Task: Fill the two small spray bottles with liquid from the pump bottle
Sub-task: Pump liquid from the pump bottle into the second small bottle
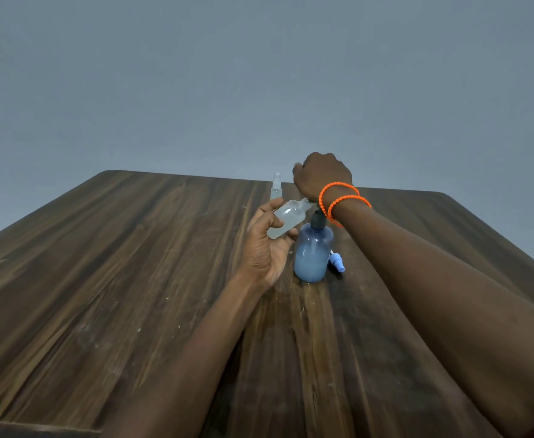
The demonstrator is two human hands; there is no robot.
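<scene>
- Your left hand [264,245] holds a small spray bottle [288,221] tilted, fingers curled round its base, its open neck pointing up and right toward the pump head.
- Your right hand [321,178] sits atop the blue pump bottle [312,256] on the table [133,279]; its fingers are hidden, grip unclear.
- A second spray bottle [276,186] stands upright just behind.

No readable text, label, brand or number on bottles [313,254] or table [133,263].
</scene>
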